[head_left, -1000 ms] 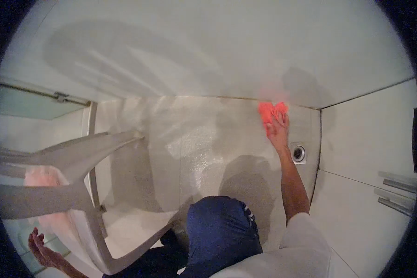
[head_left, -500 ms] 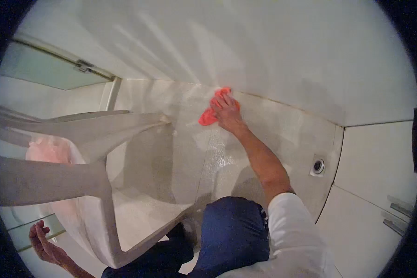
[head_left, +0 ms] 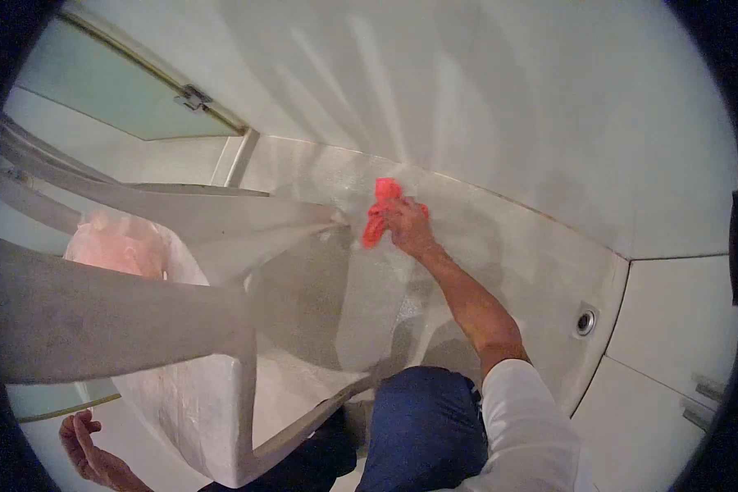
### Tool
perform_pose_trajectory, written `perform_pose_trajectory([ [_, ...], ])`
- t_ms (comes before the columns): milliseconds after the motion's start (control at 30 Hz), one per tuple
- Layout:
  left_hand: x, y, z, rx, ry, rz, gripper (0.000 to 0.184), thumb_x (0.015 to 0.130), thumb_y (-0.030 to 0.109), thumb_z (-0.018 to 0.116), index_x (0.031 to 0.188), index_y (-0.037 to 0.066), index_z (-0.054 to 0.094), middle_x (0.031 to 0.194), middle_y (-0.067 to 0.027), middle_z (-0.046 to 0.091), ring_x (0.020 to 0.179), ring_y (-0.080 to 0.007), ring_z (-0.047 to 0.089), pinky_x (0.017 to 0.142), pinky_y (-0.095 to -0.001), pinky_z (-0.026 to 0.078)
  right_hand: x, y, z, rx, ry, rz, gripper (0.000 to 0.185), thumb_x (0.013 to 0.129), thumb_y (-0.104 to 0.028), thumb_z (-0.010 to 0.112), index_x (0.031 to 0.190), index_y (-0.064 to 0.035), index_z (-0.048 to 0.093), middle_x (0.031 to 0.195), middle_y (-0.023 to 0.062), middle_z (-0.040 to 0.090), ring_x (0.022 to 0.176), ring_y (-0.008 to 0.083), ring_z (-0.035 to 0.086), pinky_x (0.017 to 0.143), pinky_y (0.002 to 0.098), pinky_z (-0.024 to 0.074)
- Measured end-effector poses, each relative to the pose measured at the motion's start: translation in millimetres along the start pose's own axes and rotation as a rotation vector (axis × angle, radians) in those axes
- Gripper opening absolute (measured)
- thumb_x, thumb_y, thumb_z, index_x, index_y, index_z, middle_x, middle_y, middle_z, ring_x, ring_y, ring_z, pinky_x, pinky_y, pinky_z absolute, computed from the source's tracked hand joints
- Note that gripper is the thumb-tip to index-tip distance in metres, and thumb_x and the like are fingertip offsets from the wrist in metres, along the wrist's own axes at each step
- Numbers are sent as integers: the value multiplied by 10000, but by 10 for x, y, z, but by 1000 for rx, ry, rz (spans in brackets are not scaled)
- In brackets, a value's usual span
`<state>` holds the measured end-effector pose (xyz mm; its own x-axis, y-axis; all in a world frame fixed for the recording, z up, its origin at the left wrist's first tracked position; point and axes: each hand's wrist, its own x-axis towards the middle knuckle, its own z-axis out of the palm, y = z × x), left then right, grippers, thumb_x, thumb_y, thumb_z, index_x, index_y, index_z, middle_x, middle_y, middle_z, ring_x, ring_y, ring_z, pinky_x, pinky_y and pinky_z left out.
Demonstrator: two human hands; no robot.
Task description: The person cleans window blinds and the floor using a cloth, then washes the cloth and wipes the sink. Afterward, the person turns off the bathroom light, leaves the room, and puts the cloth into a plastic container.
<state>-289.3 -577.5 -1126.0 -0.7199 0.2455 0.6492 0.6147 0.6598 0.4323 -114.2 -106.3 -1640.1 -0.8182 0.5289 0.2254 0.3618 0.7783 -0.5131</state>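
one red cloth [head_left: 388, 189] lies on the floor [head_left: 525, 279], closer to its far left corner than to its far right one, a little in from the far edge where the wall [head_left: 566, 123] rises. the right hand [head_left: 410, 228] is clamped on it, palm down, with fingers bent over the bunched middle; one flap spreads out beyond the fingertips and another hangs out toward the near side. just left of the cloth is the tip of a leg of the grey chair [head_left: 115, 320], apart from it by a narrow strip of floor. the chair takes up the left side, and behind its broad arm a pink bag [head_left: 115, 246] shows, partly hidden. the left hand [head_left: 88, 455] is raised below the chair's arm, fingers loosely curled and thumb apart from them; whether it touches the chair i cannot tell. near the floor's right edge is a round drain [head_left: 585, 322], well apart from the cloth. past that edge stand white doors [head_left: 672, 312] with two blurred handles [head_left: 697, 414]. at the far left, a glass panel [head_left: 123, 78] carries a metal hinge [head_left: 193, 98]. dark blue trousers [head_left: 422, 426] and a white sleeve [head_left: 533, 418] fill the near edge.
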Motion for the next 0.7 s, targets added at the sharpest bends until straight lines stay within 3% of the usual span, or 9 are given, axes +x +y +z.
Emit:
perform_pose_trajectory([
  [167,-96,-174,-58,-45,-133,19,148,900,143,587,939,5,623,809,-66,620,698,-132,532,665,-268,431,1012,-437,-114,91,235,-106,459,745,-153,657,1201,-124,612,1419,151,411,1341,406,299,1110,490,268],
  [233,-140,59,59,-43,-165,78,143,900,147,590,931,11,623,807,-62,617,694,-129,527,658,-265,428,1076,-475,168,-177,72,-42,498,745,-104,630,1238,-139,573,1408,121,404,1316,372,330,1102,458,288],
  [300,-186,432,230,-44,-3,38,158,786,70,710,794,-61,622,682,-155,647,569,-242,630,487,-313,527,840,-385,208,-136,0,-92,532,728,-95,631,1254,-132,558,1416,131,391,1311,371,336,1105,458,283],
  [400,-92,378,186,-107,-31,105,172,828,107,666,784,-51,615,664,-146,641,566,-235,628,480,-319,525,195,-278,123,-160,-50,-88,543,676,-67,635,1216,-111,589,1402,133,404,1280,367,361,1100,460,285],
  [500,76,-262,-139,-170,-93,-73,132,894,138,600,939,17,629,813,-66,635,704,-130,545,650,-264,431,-520,-316,-337,-66,-36,-147,339,670,-65,633,999,-118,700,1220,108,571,1148,347,483,998,460,382],
  [567,132,-248,15,-240,3,-67,124,893,125,600,938,14,629,823,-80,646,685,-126,545,641,-254,428,-543,-349,-423,-5,7,-118,282,667,-61,631,927,-118,724,1144,98,627,1096,331,527,962,462,405],
  [633,323,-87,246,-287,97,-61,110,890,99,600,949,12,632,823,-104,666,640,-121,551,588,-235,419,-374,-467,-508,105,19,21,232,729,-51,620,925,-115,728,882,77,684,782,236,629,749,420,500],
  [667,432,-119,332,-305,112,-96,112,890,91,599,965,15,634,822,-109,673,650,-123,571,547,-225,416,-270,-654,-813,103,25,1,232,729,-51,620,925,-115,728,882,77,684,782,236,629,749,420,500],
  [700,542,14,434,-365,105,-144,124,894,79,592,990,11,630,859,-114,675,667,-133,596,560,-223,444,-166,-965,-1161,419,-46,381,222,776,-51,599,954,-102,723,786,64,661,651,188,595,639,373,492],
])
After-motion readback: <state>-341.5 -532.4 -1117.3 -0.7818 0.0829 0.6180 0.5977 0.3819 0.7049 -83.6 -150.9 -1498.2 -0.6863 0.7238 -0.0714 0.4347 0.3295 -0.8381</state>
